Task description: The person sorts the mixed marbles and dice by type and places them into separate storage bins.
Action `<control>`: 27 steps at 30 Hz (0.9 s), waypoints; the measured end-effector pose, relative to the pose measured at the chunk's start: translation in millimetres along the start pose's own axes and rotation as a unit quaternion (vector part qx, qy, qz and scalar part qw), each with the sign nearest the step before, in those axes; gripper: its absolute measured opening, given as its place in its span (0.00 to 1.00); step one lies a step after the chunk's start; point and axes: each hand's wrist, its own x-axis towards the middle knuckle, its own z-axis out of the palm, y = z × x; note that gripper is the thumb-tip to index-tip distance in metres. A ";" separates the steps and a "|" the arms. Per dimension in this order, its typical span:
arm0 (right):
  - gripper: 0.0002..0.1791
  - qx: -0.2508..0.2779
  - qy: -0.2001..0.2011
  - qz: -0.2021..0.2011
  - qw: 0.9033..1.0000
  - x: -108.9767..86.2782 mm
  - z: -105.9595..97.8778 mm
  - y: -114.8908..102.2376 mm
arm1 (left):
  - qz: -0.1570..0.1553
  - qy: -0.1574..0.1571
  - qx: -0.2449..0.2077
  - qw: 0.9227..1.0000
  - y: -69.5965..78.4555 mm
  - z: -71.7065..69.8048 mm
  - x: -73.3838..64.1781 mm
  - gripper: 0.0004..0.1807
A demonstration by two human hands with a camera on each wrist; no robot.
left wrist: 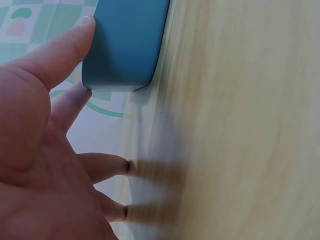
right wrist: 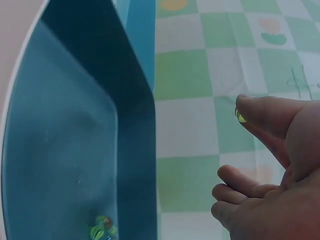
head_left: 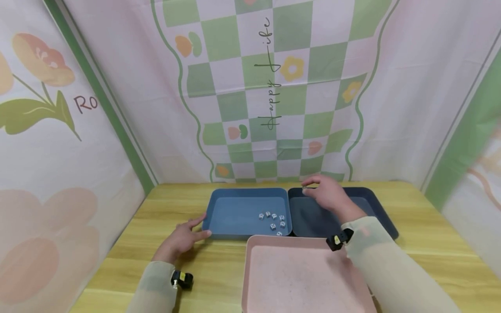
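Observation:
My left hand [head_left: 183, 237] lies at the left end of a blue tray [head_left: 231, 213], thumb and index fingertip touching its side. In the left wrist view the other fingers of that hand [left wrist: 55, 145] reach down to the tabletop. Several white dice [head_left: 272, 226] lie in the right part of the blue tray. My right hand [head_left: 328, 193] is raised over the back left of a dark navy tray [head_left: 364, 202]. Between thumb and index finger it pinches a small clear marble with a yellow-green tint [right wrist: 240, 116]. More glass marbles [right wrist: 103, 229] lie in the navy tray.
A pink tray [head_left: 297, 274] stands in front of the two blue trays, below my right forearm. All stand on a wooden table [head_left: 129, 243]. A checked curtain [head_left: 266, 95] hangs behind it, with more cloth at both sides.

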 end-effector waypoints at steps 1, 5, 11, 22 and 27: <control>0.17 0.007 0.000 0.012 1.000 0.4 -1.3 2.3 | -0.001 0.000 0.000 1.000 0.4 -0.1 0.0 0.38; 0.18 0.011 0.005 0.046 0.999 2.2 -6.1 11.3 | -0.004 0.000 0.001 1.000 0.9 -0.1 -0.1 0.39; 0.19 0.006 0.016 0.058 0.998 4.5 -11.0 26.8 | -0.001 -0.001 0.001 1.000 0.5 -0.6 -0.7 0.39; 0.19 -0.019 0.026 0.073 0.997 8.9 -10.0 45.1 | 0.004 0.001 0.002 1.000 1.4 -0.6 -1.1 0.39; 0.20 -0.035 0.029 0.067 0.997 10.7 -10.3 48.6 | 0.003 0.001 0.001 1.000 1.5 -0.1 -0.9 0.39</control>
